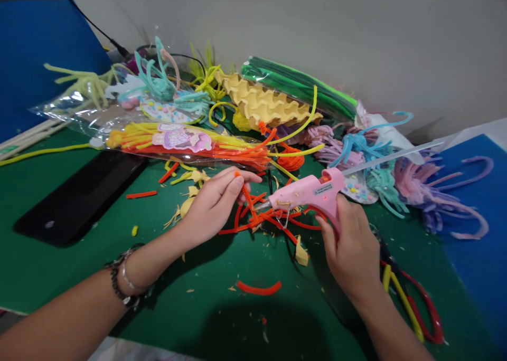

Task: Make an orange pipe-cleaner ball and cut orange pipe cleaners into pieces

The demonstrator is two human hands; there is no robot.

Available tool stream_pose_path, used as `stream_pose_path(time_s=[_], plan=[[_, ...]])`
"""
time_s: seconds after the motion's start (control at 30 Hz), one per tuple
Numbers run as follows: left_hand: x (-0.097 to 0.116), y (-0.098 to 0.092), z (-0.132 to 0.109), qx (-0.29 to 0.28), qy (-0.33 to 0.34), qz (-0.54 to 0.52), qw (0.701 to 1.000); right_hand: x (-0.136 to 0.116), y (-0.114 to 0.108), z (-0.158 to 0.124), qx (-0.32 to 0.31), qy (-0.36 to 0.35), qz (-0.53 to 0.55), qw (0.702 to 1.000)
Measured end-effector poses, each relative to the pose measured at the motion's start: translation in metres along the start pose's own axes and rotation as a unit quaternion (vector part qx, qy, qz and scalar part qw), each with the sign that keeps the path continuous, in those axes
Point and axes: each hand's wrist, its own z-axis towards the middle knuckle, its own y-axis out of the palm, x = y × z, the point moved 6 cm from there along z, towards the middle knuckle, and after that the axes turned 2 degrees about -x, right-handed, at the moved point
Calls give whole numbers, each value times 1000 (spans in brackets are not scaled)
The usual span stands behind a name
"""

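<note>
My left hand [219, 200] pinches the top of an orange pipe cleaner piece [247, 196] between thumb and fingers. My right hand [350, 245] is wrapped round the handle of a pink glue gun [303, 193], with a long clear glue stick [390, 158] sticking out of its back. The gun's metal nozzle points left and lies close to the orange piece; whether they touch I cannot tell. Below the nozzle, several orange pipe cleaners [256, 221] cross one another on the green mat [166, 303].
A black phone-like slab [79, 200] lies at the left. Bagged yellow and orange pipe cleaners [190, 142], a yellow egg-carton piece [265, 101] and green pipe cleaners [297, 84] line the back. Pastel bundles [420, 184] and red-handled scissors [430, 305] are on the right.
</note>
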Motion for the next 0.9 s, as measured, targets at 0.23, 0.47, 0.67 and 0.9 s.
stream_pose_path(time_s=[0.23, 0.47, 0.67, 0.9], plan=[[0, -1, 1, 5, 1, 2, 1000, -1, -2, 0, 4, -5, 7, 1000], [-2, -3, 0, 10, -10, 10, 1000, -1, -2, -1, 4, -8, -5, 1000], [-3, -4, 1, 15, -12, 14, 1000, -1, -2, -1, 4, -2, 4, 1000], [-6, -4, 1, 26, -29, -11, 999, -2, -1, 0, 1, -20, -13, 1000]])
